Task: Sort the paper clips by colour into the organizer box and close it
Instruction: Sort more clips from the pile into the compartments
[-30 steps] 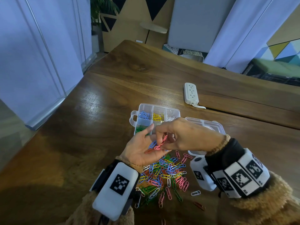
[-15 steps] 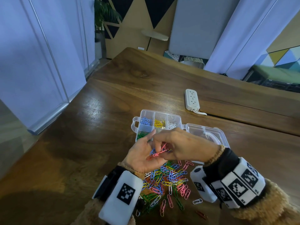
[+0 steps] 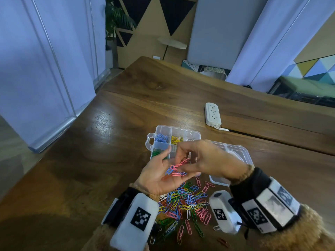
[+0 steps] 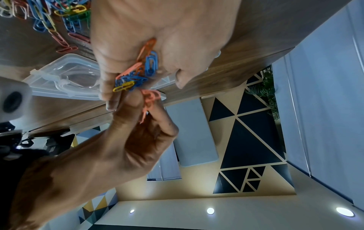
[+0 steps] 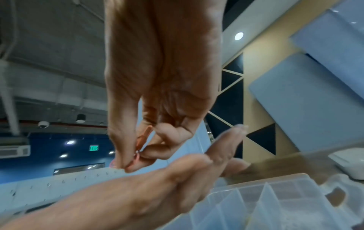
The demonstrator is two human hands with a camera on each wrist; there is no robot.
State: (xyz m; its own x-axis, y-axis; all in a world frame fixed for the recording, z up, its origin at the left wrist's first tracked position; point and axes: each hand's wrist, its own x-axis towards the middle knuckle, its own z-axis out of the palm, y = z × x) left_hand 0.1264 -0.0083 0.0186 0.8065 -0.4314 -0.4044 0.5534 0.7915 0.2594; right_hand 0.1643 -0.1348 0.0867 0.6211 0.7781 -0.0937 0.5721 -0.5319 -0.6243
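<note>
Pinching a pink clip (image 3: 179, 163), my right hand (image 3: 204, 160) lifts it from my cupped, relaxed left hand (image 3: 159, 175). Next, I'd say, it needs the organizer box (image 3: 192, 135)'s right compartment.

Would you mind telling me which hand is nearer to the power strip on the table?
Right. The right hand is above the open box lid, on the power strip's side; the left hand lies farther off, cupping clips above the pile.
</note>
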